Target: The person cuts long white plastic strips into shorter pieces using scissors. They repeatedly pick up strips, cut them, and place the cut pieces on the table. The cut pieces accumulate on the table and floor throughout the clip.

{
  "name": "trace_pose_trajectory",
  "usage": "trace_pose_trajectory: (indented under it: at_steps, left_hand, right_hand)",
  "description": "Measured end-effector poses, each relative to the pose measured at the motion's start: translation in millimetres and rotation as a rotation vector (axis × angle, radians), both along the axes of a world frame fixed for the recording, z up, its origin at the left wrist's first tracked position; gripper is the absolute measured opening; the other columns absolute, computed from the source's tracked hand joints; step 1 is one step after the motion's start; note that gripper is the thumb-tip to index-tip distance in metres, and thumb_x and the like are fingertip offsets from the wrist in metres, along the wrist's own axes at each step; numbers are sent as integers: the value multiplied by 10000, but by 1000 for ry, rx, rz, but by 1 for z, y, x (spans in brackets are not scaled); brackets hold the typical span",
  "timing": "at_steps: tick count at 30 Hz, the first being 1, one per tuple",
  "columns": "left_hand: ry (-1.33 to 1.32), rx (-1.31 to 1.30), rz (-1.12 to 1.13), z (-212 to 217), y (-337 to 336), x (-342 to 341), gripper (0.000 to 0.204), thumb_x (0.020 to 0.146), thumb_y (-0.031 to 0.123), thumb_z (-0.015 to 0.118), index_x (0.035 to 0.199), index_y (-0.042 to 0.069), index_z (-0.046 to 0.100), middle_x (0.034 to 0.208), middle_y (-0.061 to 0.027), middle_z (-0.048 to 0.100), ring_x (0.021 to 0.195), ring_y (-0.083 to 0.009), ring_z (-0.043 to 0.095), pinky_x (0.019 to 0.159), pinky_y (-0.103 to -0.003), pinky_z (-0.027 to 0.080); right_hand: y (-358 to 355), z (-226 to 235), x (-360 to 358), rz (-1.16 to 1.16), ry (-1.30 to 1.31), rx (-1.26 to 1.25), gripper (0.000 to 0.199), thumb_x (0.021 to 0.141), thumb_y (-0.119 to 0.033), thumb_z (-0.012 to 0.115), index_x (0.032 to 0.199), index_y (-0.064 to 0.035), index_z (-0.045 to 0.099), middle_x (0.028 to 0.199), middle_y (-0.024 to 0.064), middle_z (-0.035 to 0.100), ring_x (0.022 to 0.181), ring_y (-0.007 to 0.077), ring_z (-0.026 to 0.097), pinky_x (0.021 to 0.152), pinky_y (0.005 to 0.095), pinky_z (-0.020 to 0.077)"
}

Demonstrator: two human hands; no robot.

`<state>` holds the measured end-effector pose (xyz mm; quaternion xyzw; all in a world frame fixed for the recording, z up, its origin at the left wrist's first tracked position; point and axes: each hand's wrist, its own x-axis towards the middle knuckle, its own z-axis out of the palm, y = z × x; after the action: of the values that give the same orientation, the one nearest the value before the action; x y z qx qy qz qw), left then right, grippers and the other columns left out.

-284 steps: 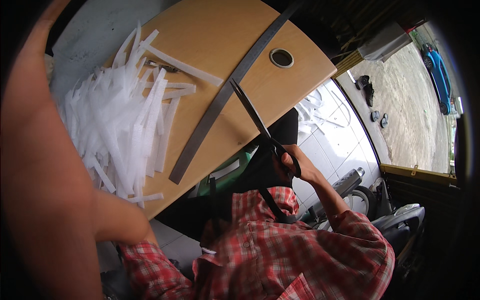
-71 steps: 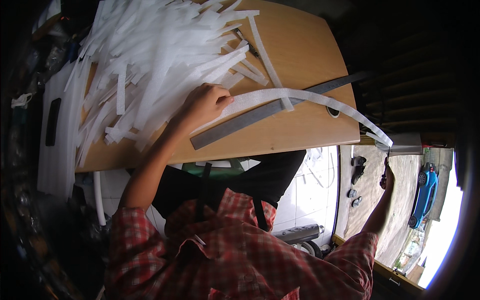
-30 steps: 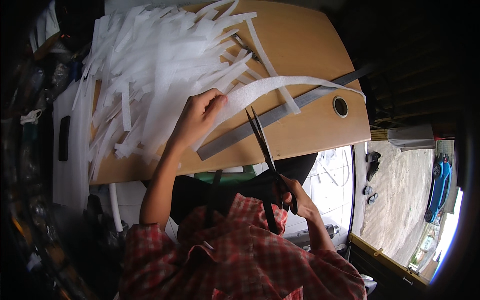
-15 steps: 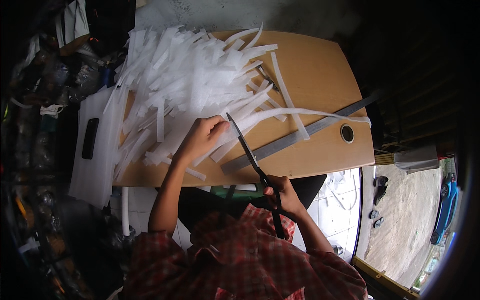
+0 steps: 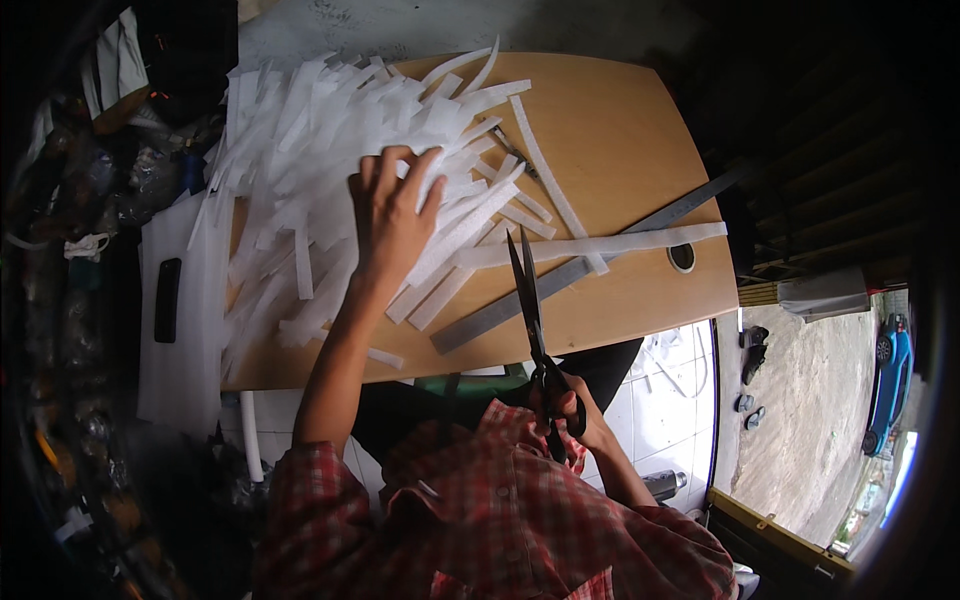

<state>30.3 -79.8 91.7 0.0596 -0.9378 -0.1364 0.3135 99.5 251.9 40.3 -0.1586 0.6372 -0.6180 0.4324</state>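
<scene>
Over the big heap of white foam strips (image 5: 330, 160) hovers my left hand (image 5: 398, 205), its fingers spread and bent, with no strip visibly held. My right hand (image 5: 568, 402) grips black-handled scissors (image 5: 530, 300) by the handles, near the table's front edge. The scissor blades are slightly parted and point away from me. Just past their tips, one long foam strip (image 5: 600, 243) lies across the table, over a steel ruler (image 5: 500, 322). Whether my left fingers touch the heap is hard to tell.
The wooden table (image 5: 610, 130) has a round cable hole (image 5: 681, 258) at right. White foam sheets (image 5: 185, 380) overhang its left edge with a black phone (image 5: 168, 300) on them. A small dark metal tool (image 5: 520, 155) lies by the heap. Shoes (image 5: 755, 350) stand on the ground at right.
My left hand has let go of the long strip and moved away from me over the heap, its fingers opening. The strip now lies flat. The scissors have swung more upright and their blades parted.
</scene>
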Motion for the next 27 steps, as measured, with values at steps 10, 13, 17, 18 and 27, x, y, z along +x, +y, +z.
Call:
trace_pose_trajectory:
  at_steps: [10, 13, 17, 18, 27]
  left_hand:
    - [-134, 403, -407, -56, 32, 7, 172, 888, 175, 700, 935, 10, 705, 755, -86, 671, 683, -237, 638, 707, -368, 494]
    - [-478, 801, -343, -28, 18, 10, 212, 927, 182, 656, 942, -28, 681, 754, -66, 677, 670, -146, 631, 650, -306, 492]
    - [-546, 1183, -282, -11, 3, 34, 223, 919, 191, 649, 847, -19, 671, 662, -22, 644, 615, -52, 567, 516, -254, 391]
    - [-574, 1196, -269, -9, 0, 40, 193, 910, 173, 655, 830, 0, 681, 667, -9, 638, 617, -33, 551, 517, -237, 367]
    - [-670, 1197, -228, -1, -18, 84, 219, 901, 163, 671, 797, -27, 647, 664, -9, 603, 622, -53, 534, 568, -240, 394]
  right_hand:
    - [30, -1, 8, -3, 79, 89, 974, 720, -917, 470, 922, 33, 542, 677, 71, 530, 580, 160, 550, 544, 298, 435]
    - [19, -8, 3, 68, 220, 176, 1089, 616, -989, 418, 973, 35, 507, 642, 47, 550, 588, 117, 565, 530, 252, 422]
    - [-10, -6, -1, 87, 265, 150, 1140, 576, -1019, 374, 992, 36, 496, 651, 55, 546, 585, 128, 561, 525, 265, 428]
    - [-15, 1, -6, 113, 259, 148, 1114, 593, -1015, 363, 967, 27, 486, 651, 57, 541, 593, 131, 568, 526, 264, 430]
    - [-45, -16, -21, 101, 358, 65, 917, 681, -916, 497, 789, -5, 476, 640, 70, 488, 563, 174, 464, 534, 325, 378]
